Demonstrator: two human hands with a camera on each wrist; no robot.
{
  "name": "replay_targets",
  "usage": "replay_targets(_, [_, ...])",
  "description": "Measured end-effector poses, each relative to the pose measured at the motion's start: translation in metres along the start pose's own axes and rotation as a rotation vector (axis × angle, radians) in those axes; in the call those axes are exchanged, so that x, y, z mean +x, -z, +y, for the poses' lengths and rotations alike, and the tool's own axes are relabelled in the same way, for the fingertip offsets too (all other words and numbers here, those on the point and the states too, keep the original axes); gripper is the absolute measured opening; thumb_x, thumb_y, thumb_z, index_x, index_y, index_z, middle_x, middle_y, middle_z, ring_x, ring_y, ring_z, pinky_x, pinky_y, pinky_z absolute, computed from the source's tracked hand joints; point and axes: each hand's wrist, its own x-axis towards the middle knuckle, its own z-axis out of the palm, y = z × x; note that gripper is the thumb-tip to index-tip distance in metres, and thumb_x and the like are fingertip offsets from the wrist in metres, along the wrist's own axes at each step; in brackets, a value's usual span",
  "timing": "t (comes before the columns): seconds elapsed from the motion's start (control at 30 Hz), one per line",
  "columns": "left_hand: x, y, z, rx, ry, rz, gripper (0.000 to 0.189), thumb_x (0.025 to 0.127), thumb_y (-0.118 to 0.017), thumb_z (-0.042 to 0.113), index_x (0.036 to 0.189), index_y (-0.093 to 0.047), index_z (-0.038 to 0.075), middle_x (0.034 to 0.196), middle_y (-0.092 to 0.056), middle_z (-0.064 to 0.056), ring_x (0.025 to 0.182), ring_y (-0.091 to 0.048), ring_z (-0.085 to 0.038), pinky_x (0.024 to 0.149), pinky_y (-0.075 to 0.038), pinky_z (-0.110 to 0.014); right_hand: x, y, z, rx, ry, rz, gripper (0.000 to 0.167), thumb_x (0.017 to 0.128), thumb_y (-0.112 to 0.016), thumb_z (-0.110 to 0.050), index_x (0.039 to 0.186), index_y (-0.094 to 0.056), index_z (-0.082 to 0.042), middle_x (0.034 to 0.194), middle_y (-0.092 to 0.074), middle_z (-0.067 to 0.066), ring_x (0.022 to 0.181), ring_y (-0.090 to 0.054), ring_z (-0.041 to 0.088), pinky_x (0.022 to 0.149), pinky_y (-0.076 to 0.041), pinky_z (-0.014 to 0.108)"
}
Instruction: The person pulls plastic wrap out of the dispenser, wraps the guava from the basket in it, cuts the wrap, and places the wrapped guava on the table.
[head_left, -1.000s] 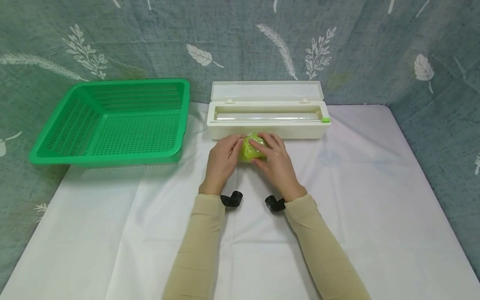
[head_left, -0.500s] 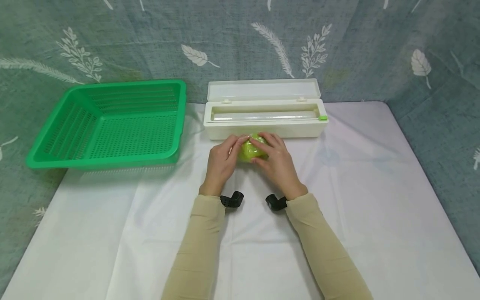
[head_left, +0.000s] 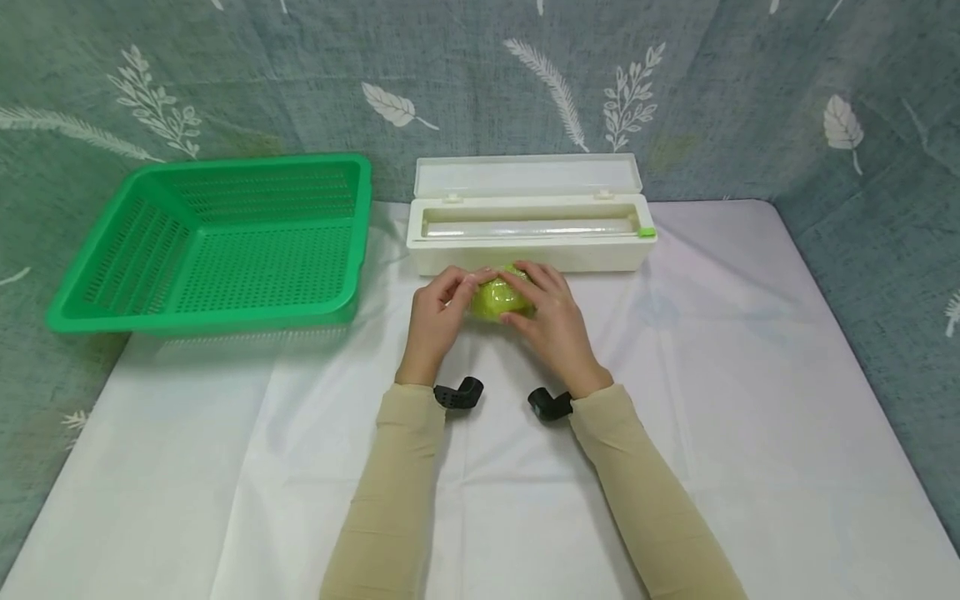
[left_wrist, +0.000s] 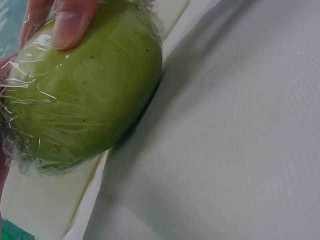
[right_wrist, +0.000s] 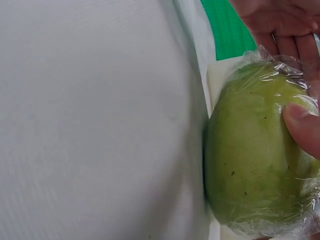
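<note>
A green mango (head_left: 497, 300), speckled and oblong, is wrapped in clear cling film (right_wrist: 260, 52), with loose crinkles gathered at its ends. My right hand (head_left: 553, 321) grips it from the right, its thumb (right_wrist: 302, 125) pressed against the near side. On the left side, my left hand (head_left: 437, 321) bends over it, and its index finger and thumb pinch the film near the top. In the left wrist view the smooth side of the mango (left_wrist: 95, 90) faces the camera, while most of the left fingers are cut off or hidden.
Just behind the hands stands a white cling film box (head_left: 532, 257) with its lid up, a film roll (head_left: 528, 227) inside and a green slider (head_left: 647, 233). A green basket (head_left: 202, 323) lies to the left. White cloth (head_left: 750, 400) covers the table, and patterned fabric hangs behind.
My left hand has shifted slightly left, with its fingers bent more. More of the mango shows between the hands. The right hand has kept its hold.
</note>
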Motion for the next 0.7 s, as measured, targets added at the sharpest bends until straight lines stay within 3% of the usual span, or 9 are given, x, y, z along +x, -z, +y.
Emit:
replay_targets(0.27, [0.001,0.001,0.005,0.08,0.043,-0.097,0.012,0.084,-0.062,0.033,0.08,-0.062,0.021,0.1,-0.064,0.014,0.105,-0.053,-0.002,0.09,-0.038,-0.028,0.003,0.003,0.002,0.003,-0.076,-0.054,0.061,0.069,-0.076,-0.026,0.125,-0.053,-0.019,0.132,-0.044,-0.002,0.125,-0.03,0.017,0.099,-0.028,0.034])
replay_targets(0.47, [0.0,-0.001,0.022,0.084,0.011,-0.089,0.01,0.081,-0.066,0.017,0.083,-0.059,0.011,0.09,-0.068,0.002,0.108,-0.053,-0.009,0.093,-0.035,-0.029,0.004,0.004,0.002,0.016,-0.089,-0.051,0.059,0.07,-0.075,-0.024,0.125,-0.054,-0.019,0.132,-0.044,-0.001,0.126,-0.03,0.016,0.099,-0.029,0.035])
replay_targets(0.7, [0.001,-0.002,-0.009,0.127,0.005,-0.094,0.023,0.079,-0.065,0.038,0.098,-0.063,0.025,0.094,-0.065,0.018,0.108,-0.049,0.001,0.093,-0.034,-0.025,0.006,0.001,0.003,0.023,-0.086,-0.057,0.058,0.07,-0.075,-0.026,0.124,-0.055,-0.019,0.131,-0.045,-0.002,0.124,-0.031,0.016,0.098,-0.03,0.035])
